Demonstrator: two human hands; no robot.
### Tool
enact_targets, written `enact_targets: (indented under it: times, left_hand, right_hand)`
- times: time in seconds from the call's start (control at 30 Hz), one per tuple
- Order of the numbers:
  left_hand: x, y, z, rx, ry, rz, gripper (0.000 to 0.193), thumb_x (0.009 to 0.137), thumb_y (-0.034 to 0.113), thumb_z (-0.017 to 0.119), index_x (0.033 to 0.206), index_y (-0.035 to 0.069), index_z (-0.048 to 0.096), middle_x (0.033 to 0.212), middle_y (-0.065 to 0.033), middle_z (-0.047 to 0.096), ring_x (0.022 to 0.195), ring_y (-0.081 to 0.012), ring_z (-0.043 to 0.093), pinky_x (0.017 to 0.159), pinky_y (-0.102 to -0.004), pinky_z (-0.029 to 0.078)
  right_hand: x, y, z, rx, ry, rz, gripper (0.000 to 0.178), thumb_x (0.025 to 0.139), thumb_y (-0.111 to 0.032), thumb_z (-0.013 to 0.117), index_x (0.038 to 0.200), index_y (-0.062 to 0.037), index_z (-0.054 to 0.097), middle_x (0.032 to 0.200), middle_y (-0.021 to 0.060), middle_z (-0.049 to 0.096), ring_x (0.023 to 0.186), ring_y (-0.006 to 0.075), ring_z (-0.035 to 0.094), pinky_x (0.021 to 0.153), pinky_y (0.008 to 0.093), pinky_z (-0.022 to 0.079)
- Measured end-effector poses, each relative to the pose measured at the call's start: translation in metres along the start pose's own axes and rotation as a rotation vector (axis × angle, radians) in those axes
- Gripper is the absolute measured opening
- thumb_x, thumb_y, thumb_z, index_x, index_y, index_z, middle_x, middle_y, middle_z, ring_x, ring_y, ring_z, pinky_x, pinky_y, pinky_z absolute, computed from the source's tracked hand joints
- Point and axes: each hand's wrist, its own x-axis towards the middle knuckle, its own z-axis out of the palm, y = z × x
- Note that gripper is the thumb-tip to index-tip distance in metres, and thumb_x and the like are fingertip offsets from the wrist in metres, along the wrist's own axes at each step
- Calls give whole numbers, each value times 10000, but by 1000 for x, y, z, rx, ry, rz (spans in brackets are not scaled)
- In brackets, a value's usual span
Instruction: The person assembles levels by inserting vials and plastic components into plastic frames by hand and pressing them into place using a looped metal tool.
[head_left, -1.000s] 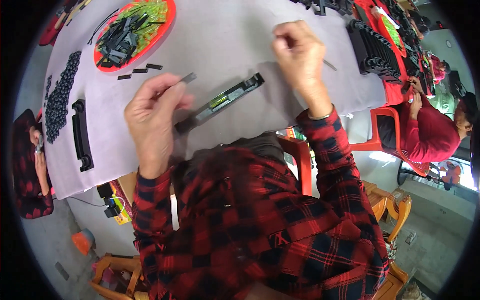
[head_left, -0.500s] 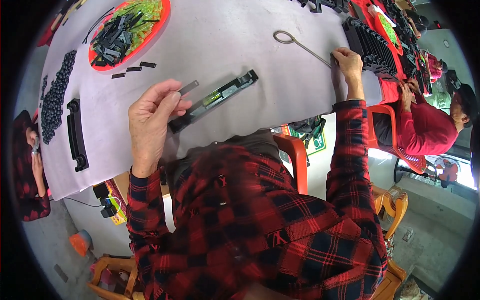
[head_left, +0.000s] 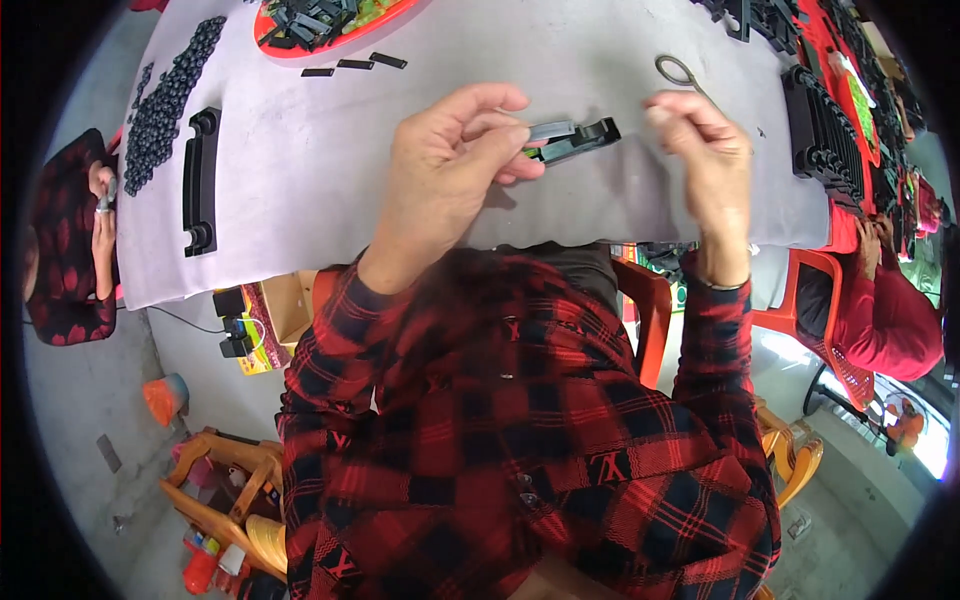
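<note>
My left hand (head_left: 445, 170) pinches a small flat dark strip (head_left: 553, 130) between thumb and fingertips. Just under it, a long black plastic bar (head_left: 597, 137) with a clip-like end lies on the table; a bit of yellow-green shows in its channel, and my fingers cover its near end. To the right, my right hand (head_left: 715, 175) is raised with thumb and fingers together; its fingertips are blurred, and I cannot make out what they hold. A metal rod with a looped end (head_left: 675, 68) lies beyond it, partly hidden by that hand.
On the left are another black bar (head_left: 201, 185) and a pile of small black round parts (head_left: 172, 110). A red tray (head_left: 345, 45) holds black strips and yellow-green pieces, with loose strips (head_left: 355, 64) before it. Stacked black bars (head_left: 825, 140) stand right. People sit at both sides.
My right hand has come away from the table near the rod's end and moved closer to my left hand. My left hand, with the strip, now sits over the bar. The view has shifted.
</note>
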Motion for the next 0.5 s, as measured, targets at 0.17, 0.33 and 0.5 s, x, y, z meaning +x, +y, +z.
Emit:
enact_targets:
  times: [0.17, 0.33, 0.5]
  left_hand:
    - [-3, -5, 4, -4, 6, 15, 299, 1004, 71, 623, 1290, -15, 600, 982, -113, 735, 818, -151, 733, 722, -238, 538]
    - [-2, -9, 6, -20, 93, 52, 282, 986, 97, 631, 1242, -20, 620, 941, -92, 736, 772, -145, 740, 679, -239, 549]
    - [-3, -15, 2, 48, 53, 100, 323, 976, 52, 649, 1285, -28, 602, 1061, -106, 710, 868, -159, 726, 736, -250, 541]
  right_hand:
    - [-9, -10, 51, 132, -190, 105, 97, 941, -106, 724, 982, -23, 755, 827, -31, 684, 734, 35, 561, 654, 204, 449]
    - [-6, -16, 63, 108, -179, 201, 118, 928, -141, 746, 934, -23, 746, 751, -30, 666, 640, 31, 526, 565, 207, 418]
    - [-3, -18, 66, -1, -142, 166, 139, 924, -164, 749, 899, -27, 744, 724, -24, 655, 584, 23, 495, 521, 197, 378]
